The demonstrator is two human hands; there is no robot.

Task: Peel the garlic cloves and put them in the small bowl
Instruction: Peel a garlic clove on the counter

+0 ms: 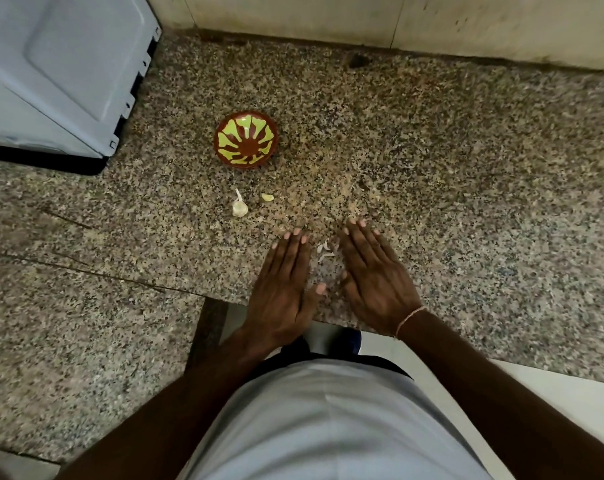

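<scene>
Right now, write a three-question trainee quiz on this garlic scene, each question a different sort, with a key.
1. True or false: the bowl already holds peeled cloves.
2. Multiple choice: where does the loose clove lie? A) in the bowl B) on the counter, right of the garlic bulb C) under the left hand
3. Fill in: the peel scraps lie between the left hand and the ____ hand.

Key:
1. False; the bowl looks empty.
2. B
3. right; the right hand lies flat with straight fingers, as does the left, and neither holds anything.
</scene>
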